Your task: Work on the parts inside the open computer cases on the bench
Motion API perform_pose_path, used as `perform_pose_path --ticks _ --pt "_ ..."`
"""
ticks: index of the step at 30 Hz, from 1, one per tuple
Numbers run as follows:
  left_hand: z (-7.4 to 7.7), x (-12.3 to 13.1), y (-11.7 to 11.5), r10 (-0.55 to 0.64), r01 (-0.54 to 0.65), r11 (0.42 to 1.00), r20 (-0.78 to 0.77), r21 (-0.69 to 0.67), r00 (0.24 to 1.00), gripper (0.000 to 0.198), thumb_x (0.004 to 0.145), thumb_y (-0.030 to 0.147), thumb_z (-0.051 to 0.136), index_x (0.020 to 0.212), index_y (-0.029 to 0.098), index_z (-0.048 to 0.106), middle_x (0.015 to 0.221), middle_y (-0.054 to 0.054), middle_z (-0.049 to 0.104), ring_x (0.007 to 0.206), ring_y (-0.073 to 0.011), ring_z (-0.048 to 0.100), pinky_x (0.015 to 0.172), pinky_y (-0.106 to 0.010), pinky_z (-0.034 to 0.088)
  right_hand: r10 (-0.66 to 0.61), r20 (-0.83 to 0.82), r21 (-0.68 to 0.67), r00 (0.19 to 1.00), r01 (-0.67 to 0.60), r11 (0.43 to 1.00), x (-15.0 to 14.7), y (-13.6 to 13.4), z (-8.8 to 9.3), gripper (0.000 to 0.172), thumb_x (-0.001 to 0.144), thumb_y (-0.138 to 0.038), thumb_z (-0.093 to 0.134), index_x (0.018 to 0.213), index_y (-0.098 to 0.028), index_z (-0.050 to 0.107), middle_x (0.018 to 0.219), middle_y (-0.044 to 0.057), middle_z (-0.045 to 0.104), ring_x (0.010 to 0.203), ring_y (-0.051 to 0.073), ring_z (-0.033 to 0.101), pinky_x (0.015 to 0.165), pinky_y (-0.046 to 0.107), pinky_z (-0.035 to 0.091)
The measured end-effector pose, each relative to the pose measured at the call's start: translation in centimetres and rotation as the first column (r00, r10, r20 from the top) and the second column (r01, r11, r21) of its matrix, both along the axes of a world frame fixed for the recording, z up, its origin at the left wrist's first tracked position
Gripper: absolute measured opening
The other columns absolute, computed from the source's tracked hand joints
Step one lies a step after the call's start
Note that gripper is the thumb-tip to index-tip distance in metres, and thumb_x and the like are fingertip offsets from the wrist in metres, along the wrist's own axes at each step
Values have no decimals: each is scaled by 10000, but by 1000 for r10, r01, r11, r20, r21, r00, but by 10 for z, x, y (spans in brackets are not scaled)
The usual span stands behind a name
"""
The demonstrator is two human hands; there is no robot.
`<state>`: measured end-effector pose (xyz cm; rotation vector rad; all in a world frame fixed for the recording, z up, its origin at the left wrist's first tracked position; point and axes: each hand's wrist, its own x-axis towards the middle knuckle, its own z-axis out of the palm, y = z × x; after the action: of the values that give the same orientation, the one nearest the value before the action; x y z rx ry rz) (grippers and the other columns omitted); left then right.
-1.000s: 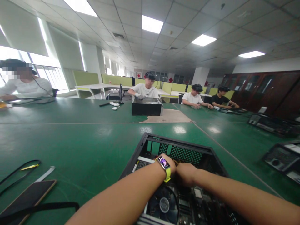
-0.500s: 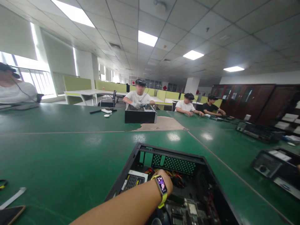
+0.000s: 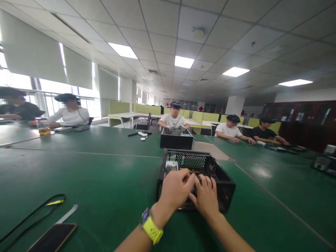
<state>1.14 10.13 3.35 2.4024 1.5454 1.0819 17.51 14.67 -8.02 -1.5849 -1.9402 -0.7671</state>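
Observation:
A black computer case (image 3: 226, 190) lies open on the green table in front of me. My left hand (image 3: 175, 187), with a yellow-strapped watch (image 3: 151, 227) at the wrist, is over the case's near side, its fingers curled in a pinch. Beside it, my right hand (image 3: 207, 196) reaches in with bent fingers, and the two hands' fingertips meet. What they grip, if anything, is hidden by the fingers. At the left inside the case sits a power supply (image 3: 172, 165) with a pale label. A few yellow wires show just past my fingertips.
A phone (image 3: 54, 238), a grey strip (image 3: 67, 214) and a black cable (image 3: 28, 218) with a yellow tie lie at left. Across the table a gloved person works in another case (image 3: 176, 141). Other people sit at both sides. A cup (image 3: 43, 126) stands far left.
My left hand has come back from deep inside the case to its near side. My right hand, out of view before, has joined it. The view has tilted and drawn back.

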Motion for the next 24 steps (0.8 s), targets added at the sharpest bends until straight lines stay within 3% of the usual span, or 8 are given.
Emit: perform_pose_path --ticks 3,6,9,12,16,19,21,24 --pt "-73 -38 4 194 -139 951 179 -277 965 373 817 389 414 511 180 375 497 43 389 492 -93 358 494 -229 250 -33 -1 -106 999 32 994 -21 75 14 633 817 -586 462 1335 -237 361 1279 102 440 1194 287 341 1080 465 135" --pt "-152 -58 20 273 -96 878 326 -469 905 360 778 294 432 485 200 245 495 58 245 494 -87 281 500 -232 230 -62 -3 -154 998 60 986 -42 125 20 642 815 -565 486 1335 -212 352 1282 127 419 1192 295 327 1070 477 120" --pt "-200 -61 38 351 -59 779 355 -624 867 351 729 212 444 456 207 224 462 68 189 463 -86 251 481 -236 212 -68 -19 -164 998 64 984 -54 146 19 631 824 -527 492 1327 -170 357 1280 159 410 1201 315 314 1059 500 109" --pt "-210 -56 46 298 -17 772 337 -636 893 313 673 188 477 435 198 275 438 71 203 454 -87 270 474 -233 210 -63 -25 -203 998 56 978 -55 147 20 610 830 -485 500 1327 -165 352 1298 156 397 1226 312 299 1069 493 88" --pt "-199 -55 42 271 68 764 414 -642 869 289 685 287 449 444 200 316 421 63 245 433 -88 274 453 -233 213 -61 -40 -326 997 45 944 -54 146 33 698 759 -389 614 1358 -190 315 1357 129 368 1288 297 257 1097 465 53" --pt "-196 -58 41 235 130 775 473 -618 849 293 656 355 447 442 203 316 417 60 263 428 -85 260 447 -240 197 -76 -71 -437 995 38 899 -63 133 46 830 713 -334 649 1405 -140 233 1449 165 255 1353 334 149 1105 477 74" --pt "-197 -60 43 223 155 777 497 -610 838 285 628 376 444 440 206 313 414 61 260 428 -82 241 448 -246 182 -65 -83 -497 994 15 868 -71 103 48 843 752 -374 596 1425 -103 167 1491 167 160 1373 334 104 1113 465 116" --pt "-196 -62 44 184 198 787 528 -584 829 275 591 392 435 429 209 310 415 66 243 440 -79 218 458 -253 173 76 -152 -591 985 -152 792 -69 15 32 743 833 -493 459 1430 -149 181 1494 90 208 1375 260 169 1119 389 212"
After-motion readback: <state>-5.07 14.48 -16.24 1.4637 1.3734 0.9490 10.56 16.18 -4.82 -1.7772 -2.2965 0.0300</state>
